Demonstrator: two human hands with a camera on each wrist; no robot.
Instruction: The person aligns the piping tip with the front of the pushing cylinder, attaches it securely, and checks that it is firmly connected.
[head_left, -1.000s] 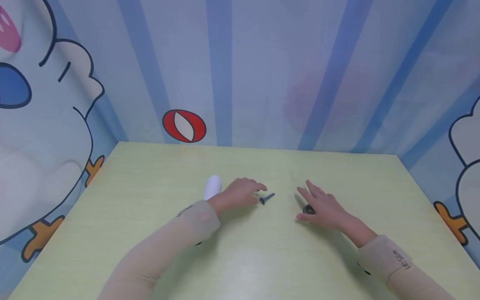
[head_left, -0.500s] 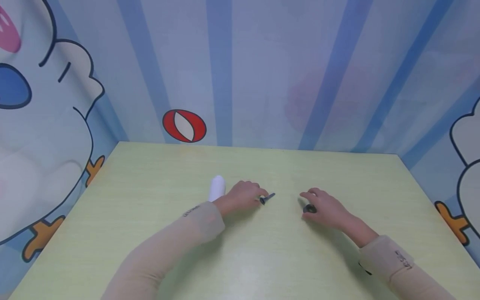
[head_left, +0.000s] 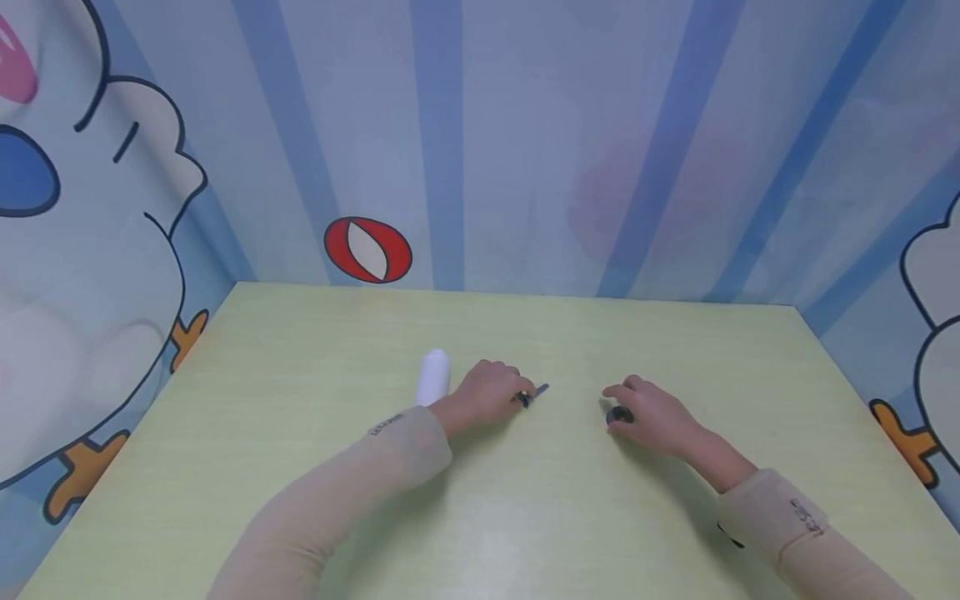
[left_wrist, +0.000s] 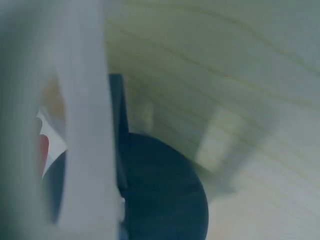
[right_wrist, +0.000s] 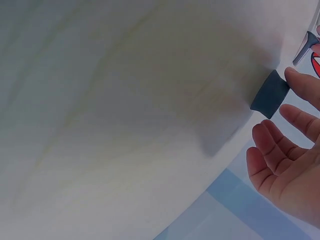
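In the head view my left hand (head_left: 491,393) reaches over the middle of the table and pinches a small grey funnel (head_left: 538,392) at its wide end. The narrow stem points away to the right. In the right wrist view the funnel (right_wrist: 302,49) shows at the upper right edge, beside left fingertips. My right hand (head_left: 658,418) has its fingers curled round a small dark round piece (head_left: 619,414) with slightly hollow sides. Its thumb touches this dark piece (right_wrist: 270,95), which leans at the table surface in the right wrist view; the exact contact of the forefinger is hard to tell.
A white cylinder (head_left: 433,377) stands behind the left wrist, its lower part hidden by the sleeve. The pale table (head_left: 525,517) ends at a striped backdrop (head_left: 517,167). A blurred dark rounded shape (left_wrist: 165,185) fills the lower left wrist view.
The left thumb and fingers have closed on the funnel's wide end. The right fingers, spread before, have curled in round the dark piece.
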